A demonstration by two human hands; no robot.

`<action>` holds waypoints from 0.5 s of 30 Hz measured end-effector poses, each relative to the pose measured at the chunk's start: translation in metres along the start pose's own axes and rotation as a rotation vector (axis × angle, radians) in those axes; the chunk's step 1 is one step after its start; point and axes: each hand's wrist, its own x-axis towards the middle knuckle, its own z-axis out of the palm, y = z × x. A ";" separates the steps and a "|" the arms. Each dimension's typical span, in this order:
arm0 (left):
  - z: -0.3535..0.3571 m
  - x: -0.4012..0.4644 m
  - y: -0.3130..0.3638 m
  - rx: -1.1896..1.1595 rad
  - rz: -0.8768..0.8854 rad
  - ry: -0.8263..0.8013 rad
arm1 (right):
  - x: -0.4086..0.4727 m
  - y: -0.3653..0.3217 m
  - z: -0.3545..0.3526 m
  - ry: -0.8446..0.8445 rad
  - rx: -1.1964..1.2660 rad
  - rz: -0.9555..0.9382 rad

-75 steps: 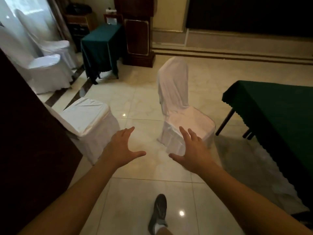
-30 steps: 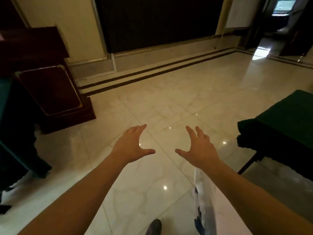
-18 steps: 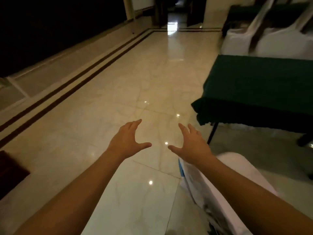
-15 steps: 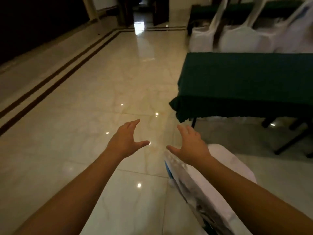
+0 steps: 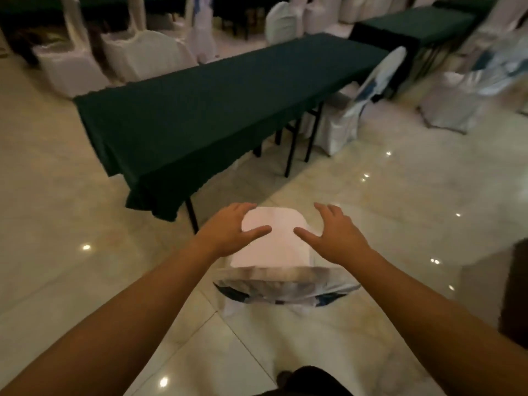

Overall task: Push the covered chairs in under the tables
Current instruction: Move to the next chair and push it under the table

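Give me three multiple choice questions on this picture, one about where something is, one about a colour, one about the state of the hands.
1. Where is the nearest chair?
A. Tucked under the table
B. On open floor, short of the table
C. Lying on its side

2. What colour is the tablecloth?
A. Dark green
B. Red
C. White

3. How are the left hand and right hand?
A. Fists
B. Gripping the table's edge
C. Open, fingers spread over the seat

Answers: B, floor shows between chair and table; A, the cloth is dark green; C, both hands are open and hold nothing.
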 end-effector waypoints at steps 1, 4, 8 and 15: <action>0.004 -0.006 0.002 -0.011 0.064 -0.065 | -0.023 0.003 0.000 -0.002 0.025 0.052; 0.019 -0.019 0.000 -0.044 0.126 -0.215 | -0.063 0.012 0.004 -0.072 0.093 0.112; 0.038 -0.044 -0.007 0.022 0.230 -0.318 | -0.104 0.031 0.021 -0.118 0.120 0.154; 0.071 -0.056 -0.013 0.124 0.239 -0.239 | -0.098 0.056 0.047 -0.074 -0.076 0.045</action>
